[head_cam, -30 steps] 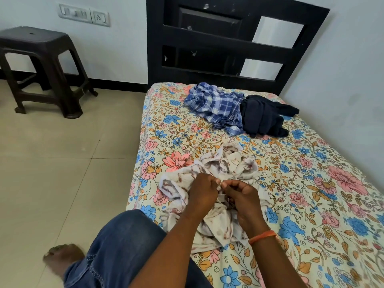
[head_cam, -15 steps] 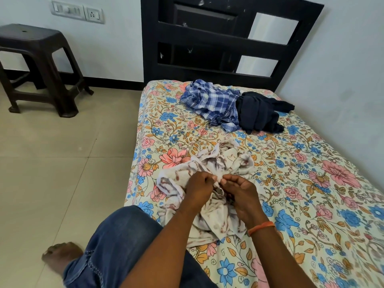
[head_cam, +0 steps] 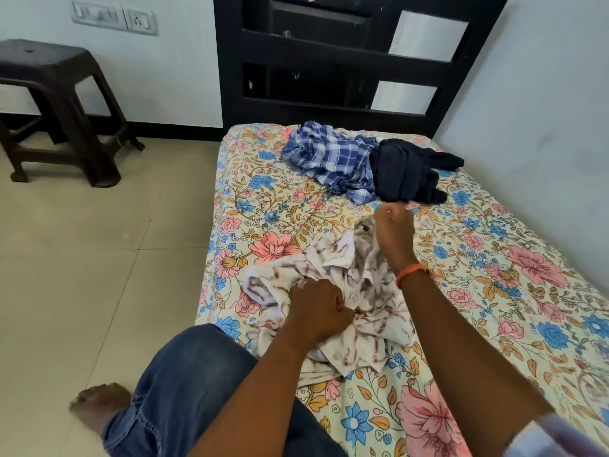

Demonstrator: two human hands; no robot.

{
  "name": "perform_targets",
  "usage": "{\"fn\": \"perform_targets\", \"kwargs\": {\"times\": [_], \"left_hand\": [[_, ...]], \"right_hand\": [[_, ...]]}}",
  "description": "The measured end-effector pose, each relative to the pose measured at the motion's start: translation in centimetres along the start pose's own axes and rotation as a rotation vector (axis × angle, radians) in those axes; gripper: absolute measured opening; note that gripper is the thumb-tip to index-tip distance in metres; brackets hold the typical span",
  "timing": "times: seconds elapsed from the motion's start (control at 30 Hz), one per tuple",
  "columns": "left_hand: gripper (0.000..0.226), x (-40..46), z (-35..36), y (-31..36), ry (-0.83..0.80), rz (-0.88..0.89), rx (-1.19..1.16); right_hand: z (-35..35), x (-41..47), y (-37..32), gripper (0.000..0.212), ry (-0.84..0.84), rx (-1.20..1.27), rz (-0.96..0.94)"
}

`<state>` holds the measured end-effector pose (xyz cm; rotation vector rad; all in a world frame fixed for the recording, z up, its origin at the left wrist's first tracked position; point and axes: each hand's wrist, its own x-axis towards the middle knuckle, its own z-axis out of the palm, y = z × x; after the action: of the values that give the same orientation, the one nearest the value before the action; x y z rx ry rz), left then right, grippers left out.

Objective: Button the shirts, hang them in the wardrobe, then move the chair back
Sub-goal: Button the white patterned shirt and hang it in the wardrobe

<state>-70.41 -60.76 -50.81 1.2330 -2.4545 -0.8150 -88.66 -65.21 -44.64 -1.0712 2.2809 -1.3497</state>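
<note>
The task looks to be at its beginning: the white patterned shirt is crumpled on the flowered bed and no shirt is hung yet (the blue checked shirt and the dark garment wait near the headboard). The left hand grips the cloth with curled fingers, and the right hand pinches its far edge, pulling it apart; the stool stands by the wall

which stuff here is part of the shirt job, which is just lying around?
In the job:
white patterned shirt, gripped by the left hand and right hand
blue checked shirt
dark garment, probably a shirt too
dark stool, possibly the chair to move

Lying about:
floral bedsheet
headboard
wall switches
</note>
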Motion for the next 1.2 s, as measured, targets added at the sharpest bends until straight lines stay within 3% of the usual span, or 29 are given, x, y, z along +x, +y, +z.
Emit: {"fn": "perform_targets", "kwargs": {"times": [0.07, 0.13, 0.23, 0.27, 0.33, 0.4, 0.47, 0.53, 0.63, 0.7, 0.77, 0.83, 0.93, 1.07, 1.2], "left_hand": [[0.034, 0.0, 0.0, 0.2, 0.000, 0.011, 0.004], [0.033, -0.1, 0.1, 0.1, 0.016, 0.004, 0.011], [0.032, -0.1, 0.2, -0.1, 0.031, 0.011, 0.028], [0.032, -0.1, 0.2, -0.1, 0.027, 0.014, 0.037], [0.031, -0.4, 0.3, -0.2, 0.009, 0.019, 0.071], [0.033, -0.8, 0.2, -0.2, 0.001, 0.024, 0.087], [0.036, -1.5, 0.0, 0.0, 0.029, 0.032, 0.073], [0.042, -2.2, -0.5, 0.5, 0.144, 0.021, 0.080], [0.051, -2.5, -1.8, 1.9, 0.502, -0.037, 0.044], [0.061, -2.1, -3.3, 3.2, 0.649, -0.058, -0.025], [0.069, -1.4, -5.4, 4.5, 0.647, -0.079, -0.087], [0.056, -1.0, -7.6, 6.1, 0.618, -0.104, -0.079], [0.029, -0.9, -10.7, 7.2, 0.616, -0.140, 0.112], [0.028, -1.5, -14.3, 6.7, 0.596, -0.158, 0.417], [0.031, -1.6, -18.1, 7.4, 0.635, -0.098, 0.553]], "right_hand": [[0.4, 0.8, 1.0, 0.037, -0.175, -0.131, 0.044], [1.0, 1.2, 3.1, 0.035, -0.218, -0.213, 0.062], [0.0, 0.8, 4.4, 0.061, -0.135, -0.030, 0.240], [-0.4, 0.4, 4.5, 0.062, -0.149, 0.044, 0.277], [-1.1, 0.0, 5.1, 0.038, -0.255, 0.183, 0.333], [-1.8, 0.3, 7.1, 0.043, -0.247, 0.167, 0.321], [-1.9, 1.3, 8.7, 0.045, -0.151, 0.118, 0.216], [-3.3, -0.6, 5.6, 0.036, -0.052, 0.031, 0.011], [-5.3, -2.6, 1.2, 0.014, 0.012, -0.112, -0.354], [-6.2, -3.3, -1.0, 0.015, 0.029, -0.118, -0.502], [-6.7, -4.2, -3.1, 0.022, 0.054, -0.082, -0.625], [-7.3, -5.1, -5.4, 0.018, 0.064, -0.022, -0.744], [-8.3, -5.3, -7.5, 0.010, 0.103, -0.001, -0.825], [-10.4, -4.6, -7.6, 0.007, 0.225, -0.277, -0.884], [-11.3, -3.8, -6.4, 0.008, 0.213, -0.615, -0.683]]}}
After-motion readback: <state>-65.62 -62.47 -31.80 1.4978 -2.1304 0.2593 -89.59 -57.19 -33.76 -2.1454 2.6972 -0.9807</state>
